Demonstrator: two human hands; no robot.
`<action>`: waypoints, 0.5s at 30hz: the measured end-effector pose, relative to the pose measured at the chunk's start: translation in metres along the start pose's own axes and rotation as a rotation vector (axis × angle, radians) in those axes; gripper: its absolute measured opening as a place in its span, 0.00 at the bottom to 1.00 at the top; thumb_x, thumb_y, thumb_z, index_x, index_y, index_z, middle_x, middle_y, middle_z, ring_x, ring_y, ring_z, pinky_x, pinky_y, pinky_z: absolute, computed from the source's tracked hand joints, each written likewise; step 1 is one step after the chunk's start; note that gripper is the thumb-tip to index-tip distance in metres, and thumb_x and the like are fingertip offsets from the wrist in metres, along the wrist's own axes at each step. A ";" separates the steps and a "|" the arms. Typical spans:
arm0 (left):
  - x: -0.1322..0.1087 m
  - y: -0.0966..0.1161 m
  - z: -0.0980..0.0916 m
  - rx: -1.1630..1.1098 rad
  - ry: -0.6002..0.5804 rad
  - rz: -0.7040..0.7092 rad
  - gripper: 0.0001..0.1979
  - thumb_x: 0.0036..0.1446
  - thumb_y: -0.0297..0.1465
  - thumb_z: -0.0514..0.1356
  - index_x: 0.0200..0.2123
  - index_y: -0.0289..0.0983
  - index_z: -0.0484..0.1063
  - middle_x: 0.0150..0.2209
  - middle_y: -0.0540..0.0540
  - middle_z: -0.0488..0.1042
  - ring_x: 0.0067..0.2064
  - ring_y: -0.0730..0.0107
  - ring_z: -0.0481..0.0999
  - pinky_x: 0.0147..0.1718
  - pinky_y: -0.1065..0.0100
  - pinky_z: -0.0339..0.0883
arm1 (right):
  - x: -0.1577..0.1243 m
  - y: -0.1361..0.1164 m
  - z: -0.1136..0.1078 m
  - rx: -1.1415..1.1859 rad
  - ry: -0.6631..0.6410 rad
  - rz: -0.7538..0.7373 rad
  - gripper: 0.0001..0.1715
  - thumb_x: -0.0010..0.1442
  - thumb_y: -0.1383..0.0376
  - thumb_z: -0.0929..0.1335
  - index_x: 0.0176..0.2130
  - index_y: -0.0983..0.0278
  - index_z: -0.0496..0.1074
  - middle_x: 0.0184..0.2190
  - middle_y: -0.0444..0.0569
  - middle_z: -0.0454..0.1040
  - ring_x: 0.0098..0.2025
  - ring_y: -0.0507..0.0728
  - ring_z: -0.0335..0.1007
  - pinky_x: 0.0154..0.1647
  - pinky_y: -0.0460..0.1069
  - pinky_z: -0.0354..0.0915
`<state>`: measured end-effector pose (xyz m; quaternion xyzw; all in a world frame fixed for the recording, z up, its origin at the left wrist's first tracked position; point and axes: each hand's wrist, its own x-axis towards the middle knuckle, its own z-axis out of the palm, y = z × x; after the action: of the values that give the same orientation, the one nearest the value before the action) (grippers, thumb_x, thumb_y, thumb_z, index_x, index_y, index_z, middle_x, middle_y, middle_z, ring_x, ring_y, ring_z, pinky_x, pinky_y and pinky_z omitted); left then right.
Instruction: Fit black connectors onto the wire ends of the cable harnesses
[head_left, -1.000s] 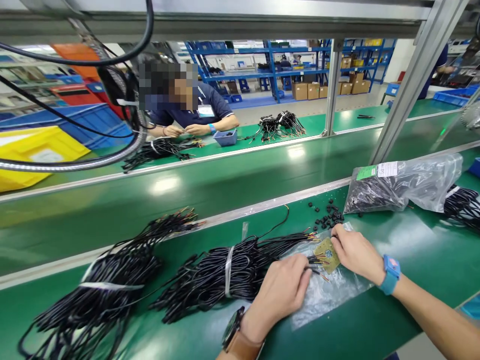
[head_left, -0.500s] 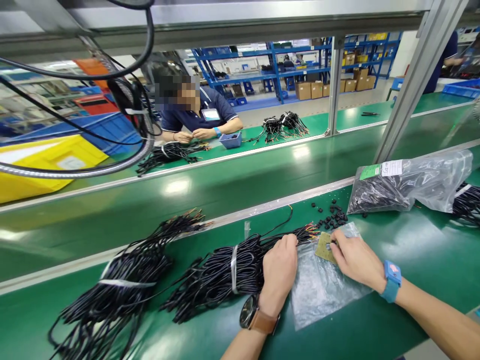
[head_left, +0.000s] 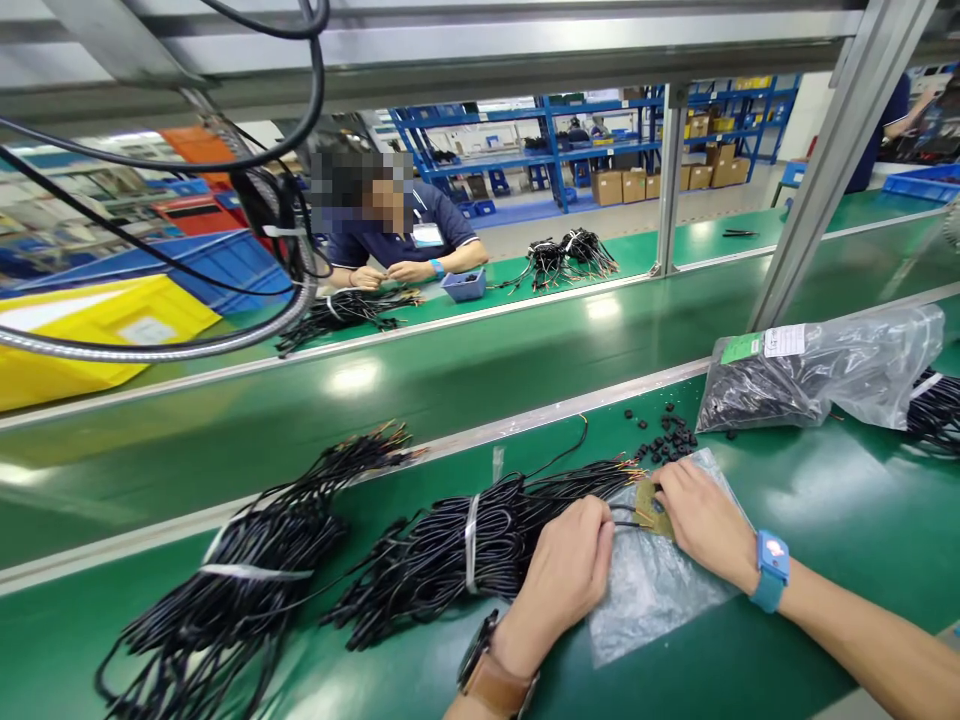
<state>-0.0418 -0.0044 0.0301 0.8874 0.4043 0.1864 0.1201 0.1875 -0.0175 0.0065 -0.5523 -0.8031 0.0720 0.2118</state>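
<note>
Two dark cable ends (head_left: 626, 524) are held, it appears, in the left hand (head_left: 574, 555), whose fingers are curled closed; the pinch itself is hidden behind the knuckles. The yellowish plate (head_left: 645, 496) is found just to the right of that hand, over a flat clear plastic bag (head_left: 637, 610) on the tabletop (head_left: 847, 540). Its right edge is covered by the bent fingers of the right hand (head_left: 701, 510) — the nearer of the two — though whether it is gripped or merely steadied cannot be told. The long axis of the cable ends is laid nearly crosswise, from left to right, and their tips are seen over the plate's left part (contact cannot be judged). Loose black parts (head_left: 679, 438) are scattered beyond the plate; a tied cable bundle (head_left: 442, 550) is left of both hands.
</note>
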 end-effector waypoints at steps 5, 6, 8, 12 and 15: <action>-0.005 -0.004 0.001 -0.089 -0.091 0.019 0.07 0.70 0.27 0.46 0.38 0.41 0.60 0.33 0.49 0.74 0.33 0.65 0.76 0.32 0.63 0.65 | -0.002 -0.007 -0.001 0.126 -0.081 -0.087 0.09 0.71 0.73 0.59 0.47 0.64 0.64 0.41 0.52 0.71 0.44 0.62 0.66 0.45 0.56 0.63; -0.005 -0.005 0.003 -0.109 -0.069 0.019 0.07 0.70 0.27 0.46 0.38 0.41 0.60 0.36 0.47 0.76 0.39 0.63 0.78 0.36 0.63 0.68 | -0.003 -0.008 -0.001 0.162 -0.093 -0.096 0.09 0.71 0.72 0.59 0.48 0.63 0.63 0.41 0.52 0.71 0.44 0.62 0.66 0.45 0.56 0.64; -0.004 -0.005 0.007 -0.147 -0.010 0.012 0.07 0.69 0.26 0.46 0.39 0.40 0.61 0.44 0.42 0.77 0.53 0.61 0.77 0.46 0.61 0.70 | -0.004 -0.009 -0.002 0.229 -0.111 -0.101 0.09 0.72 0.71 0.59 0.49 0.63 0.63 0.42 0.52 0.72 0.43 0.61 0.68 0.43 0.55 0.65; -0.002 -0.003 0.012 -0.151 0.058 0.008 0.07 0.69 0.24 0.47 0.40 0.39 0.61 0.52 0.38 0.75 0.60 0.60 0.72 0.51 0.59 0.70 | -0.006 -0.006 -0.002 0.302 -0.077 -0.061 0.09 0.73 0.69 0.59 0.51 0.62 0.62 0.44 0.53 0.73 0.46 0.62 0.70 0.45 0.56 0.66; -0.001 -0.001 0.010 -0.111 0.075 -0.004 0.07 0.69 0.26 0.48 0.37 0.40 0.62 0.43 0.42 0.76 0.49 0.62 0.76 0.45 0.61 0.70 | -0.005 -0.003 -0.003 0.338 -0.026 -0.043 0.10 0.74 0.68 0.58 0.52 0.62 0.62 0.47 0.54 0.73 0.49 0.62 0.71 0.49 0.58 0.67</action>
<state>-0.0384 -0.0053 0.0203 0.8708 0.3995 0.2415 0.1542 0.1880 -0.0237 0.0092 -0.4904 -0.7940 0.2087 0.2925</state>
